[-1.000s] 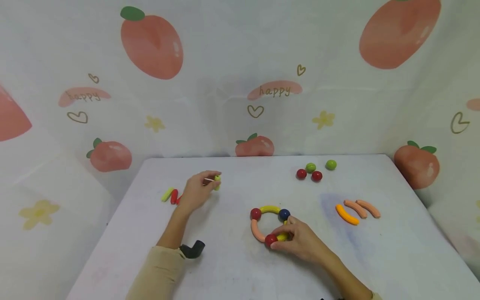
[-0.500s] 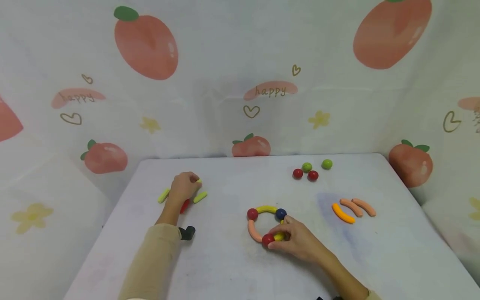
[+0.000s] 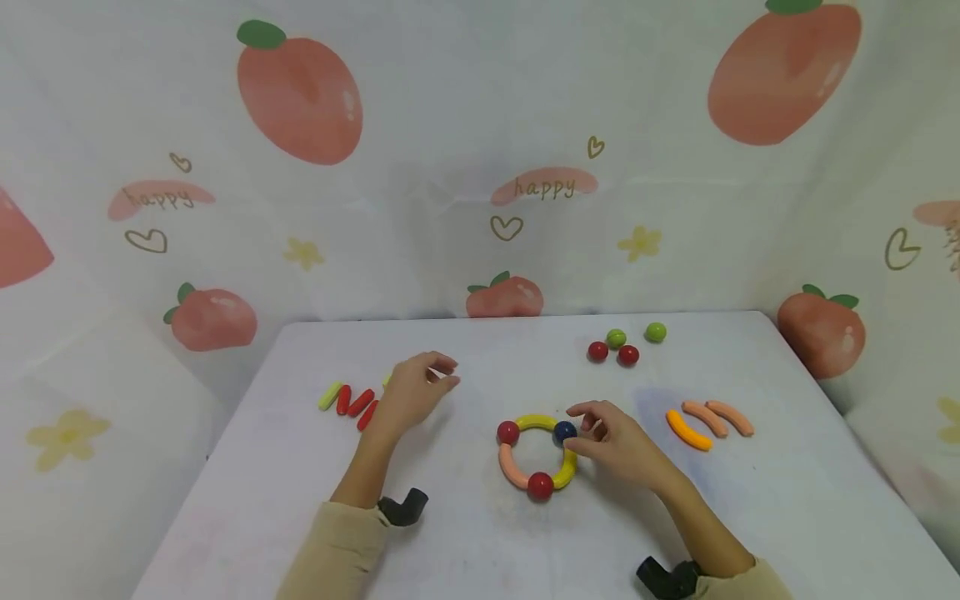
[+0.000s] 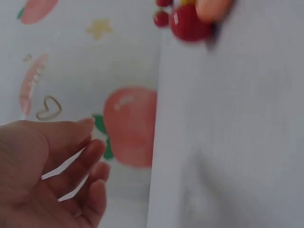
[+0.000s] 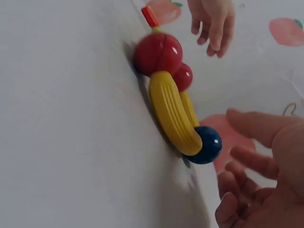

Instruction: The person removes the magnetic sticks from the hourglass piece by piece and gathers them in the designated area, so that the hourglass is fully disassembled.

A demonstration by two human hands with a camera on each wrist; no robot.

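Observation:
In the head view a ring of toy pieces lies mid-table: a red ball (image 3: 508, 432) at left, a second red ball (image 3: 540, 486) at the near side, a blue ball (image 3: 565, 432), two yellow curved rods and a pink curved rod (image 3: 510, 467). My right hand (image 3: 618, 442) hovers beside the blue ball, fingers loosely bent, holding nothing; the right wrist view shows a gap between fingertips and ball (image 5: 209, 145). My left hand (image 3: 420, 385) is held above the table to the ring's upper left, its fingers relaxed around nothing. It partly hides yellow-green rods behind it.
Left of my left hand lie several red rods (image 3: 362, 402) and a yellow-green rod (image 3: 330, 396). Two red balls (image 3: 597, 351) and two green balls (image 3: 656, 332) sit at the back right. An orange curved rod (image 3: 688, 431) and two pink ones (image 3: 730, 417) lie right.
My left hand has let go of a yellow-green rod among the pieces at left and moved right. My right hand has released the near red ball and risen off the ring.

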